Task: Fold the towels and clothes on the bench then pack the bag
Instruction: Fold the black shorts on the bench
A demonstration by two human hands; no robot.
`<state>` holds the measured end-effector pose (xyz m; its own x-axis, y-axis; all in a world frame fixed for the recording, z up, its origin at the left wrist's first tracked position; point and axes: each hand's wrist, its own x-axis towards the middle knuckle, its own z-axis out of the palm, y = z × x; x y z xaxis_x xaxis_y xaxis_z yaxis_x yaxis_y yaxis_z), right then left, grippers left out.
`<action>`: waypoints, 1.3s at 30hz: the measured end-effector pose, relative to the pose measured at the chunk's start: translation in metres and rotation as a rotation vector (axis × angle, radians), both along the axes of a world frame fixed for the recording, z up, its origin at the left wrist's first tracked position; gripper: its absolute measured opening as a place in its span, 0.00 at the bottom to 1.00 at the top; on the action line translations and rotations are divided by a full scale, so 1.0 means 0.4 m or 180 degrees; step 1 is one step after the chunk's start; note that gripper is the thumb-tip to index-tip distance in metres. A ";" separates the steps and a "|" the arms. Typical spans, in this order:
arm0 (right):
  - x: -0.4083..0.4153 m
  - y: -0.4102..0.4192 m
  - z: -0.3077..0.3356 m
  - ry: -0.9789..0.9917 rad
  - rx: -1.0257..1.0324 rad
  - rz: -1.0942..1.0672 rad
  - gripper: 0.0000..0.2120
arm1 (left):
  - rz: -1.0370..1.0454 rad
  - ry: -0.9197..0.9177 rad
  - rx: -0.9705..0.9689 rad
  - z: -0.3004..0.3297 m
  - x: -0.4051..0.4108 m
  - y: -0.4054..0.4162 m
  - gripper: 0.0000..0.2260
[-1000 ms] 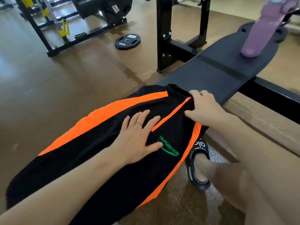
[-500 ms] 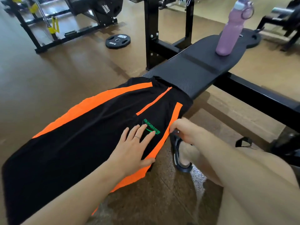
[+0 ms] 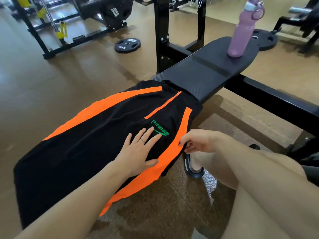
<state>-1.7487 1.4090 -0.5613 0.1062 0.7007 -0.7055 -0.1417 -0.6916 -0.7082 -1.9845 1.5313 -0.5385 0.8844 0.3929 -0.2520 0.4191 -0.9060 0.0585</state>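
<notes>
— What is lying across the bench [image 3: 203,76]?

— A black garment [image 3: 89,140] with orange stripes and a green logo is lying spread over the near end of the padded bench, its collar and orange zip pointing toward the far end, its right edge hanging over the bench side.

— What are the hands doing?

— The left hand [image 3: 138,152] is resting flat on the cloth just below the logo, fingers straight and spread wide, a ring showing on one. The right hand [image 3: 196,142] is pinching the garment's right orange edge between thumb and curled fingers, beside the bench.

— And around them?

— A purple water bottle [image 3: 241,31] is standing upright on the bench's far end, well apart from the garment. A weight plate [image 3: 127,45] is lying on the brown floor beyond. A foot in a dark slipper [image 3: 191,168] is resting below the right hand.
</notes>
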 end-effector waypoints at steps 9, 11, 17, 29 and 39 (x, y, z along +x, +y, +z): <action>-0.044 0.004 -0.008 -0.1146 0.0156 0.0565 0.20 | 0.0023 0.0075 -0.0233 -0.006 0.002 0.009 0.44; -0.053 0.010 -0.008 -0.1175 0.0179 0.0526 0.16 | 0.0043 0.0050 -0.0205 -0.016 0.000 0.009 0.45; -0.066 0.005 -0.001 -0.0644 0.0107 0.0251 0.12 | 0.0067 -0.0046 -0.0222 -0.026 -0.001 0.009 0.44; -0.038 -0.011 -0.034 -0.0244 0.0300 -0.0187 0.23 | 0.0051 -0.0114 -0.0226 -0.033 -0.005 0.011 0.45; -0.058 -0.043 0.028 0.1445 0.0328 -0.0124 0.08 | 0.0061 -0.0127 -0.0199 -0.035 -0.004 0.010 0.46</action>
<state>-1.7721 1.3918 -0.5503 -0.1695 0.7711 -0.6137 -0.4775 -0.6090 -0.6333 -1.9859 1.5354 -0.5524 0.8867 0.3944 -0.2412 0.4325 -0.8920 0.1316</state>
